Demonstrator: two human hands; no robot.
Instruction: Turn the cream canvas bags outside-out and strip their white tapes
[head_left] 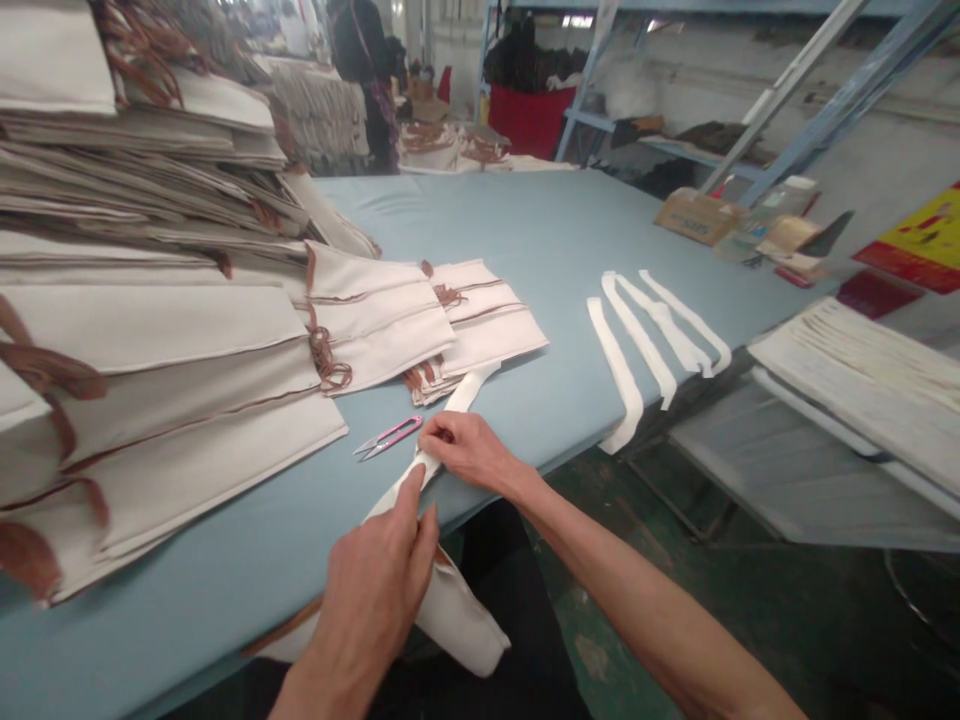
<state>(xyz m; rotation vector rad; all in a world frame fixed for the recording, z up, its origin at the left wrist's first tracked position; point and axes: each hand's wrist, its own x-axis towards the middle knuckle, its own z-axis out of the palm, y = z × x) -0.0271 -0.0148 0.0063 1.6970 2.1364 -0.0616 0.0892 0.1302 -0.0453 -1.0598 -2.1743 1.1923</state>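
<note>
A white fabric strip [472,388] lies slantwise along the near edge of the blue-covered table [517,230]. My right hand [469,447] is closed on it, fingertips pinched together at its middle. Just nearer to me, my left hand [379,570] presses its index finger on the same strip, with the thumb alongside; its other fingers are hidden. A cream fabric piece with brown edging [461,620] hangs below the table edge by my left hand. Pink-handled thread snips [390,438] rest with spread blades beside the strip, left of my right hand.
Stacked cream fabric panels with brown ties [202,400] fill the left side. Several loose white strips [619,370] lie at the right edge, some overhanging. A cardboard box [697,215] stands at the back right. A lower stand holds more fabric [877,390]. A person [364,70] stands far back.
</note>
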